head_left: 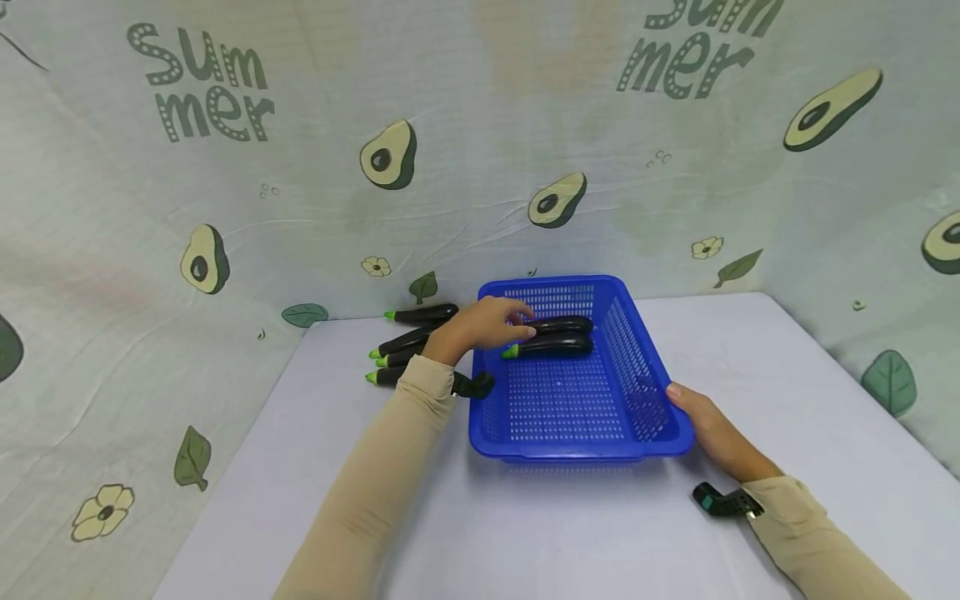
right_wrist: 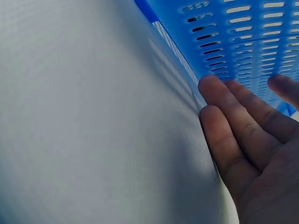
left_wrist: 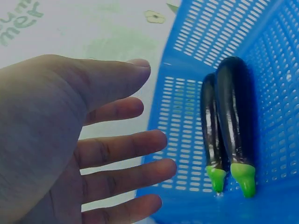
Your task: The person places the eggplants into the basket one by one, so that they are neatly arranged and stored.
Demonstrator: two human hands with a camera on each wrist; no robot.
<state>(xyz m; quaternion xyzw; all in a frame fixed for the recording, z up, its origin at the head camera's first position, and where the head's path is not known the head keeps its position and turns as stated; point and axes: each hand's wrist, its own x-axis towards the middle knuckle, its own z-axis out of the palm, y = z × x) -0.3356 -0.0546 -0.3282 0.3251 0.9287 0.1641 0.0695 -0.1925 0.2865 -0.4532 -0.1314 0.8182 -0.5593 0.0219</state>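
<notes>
A blue plastic basket (head_left: 566, 408) stands on the table with two dark eggplants side by side inside, the nearer eggplant (head_left: 558, 345) showing its green cap. In the left wrist view both lie beyond the fingertips, including the larger eggplant (left_wrist: 233, 112). My left hand (head_left: 491, 323) reaches over the basket's left rim with its fingers spread and holds nothing. My right hand (head_left: 712, 425) rests against the basket's right side near the front corner. In the right wrist view its fairly straight fingers (right_wrist: 233, 126) lie by the slotted blue wall.
Several more eggplants lie on the table left of the basket, partly hidden by my left forearm, among them the back eggplant (head_left: 423, 314). A white cloth covers the table (head_left: 570, 533). Behind hangs a patterned curtain (head_left: 465, 150) with printed avocados.
</notes>
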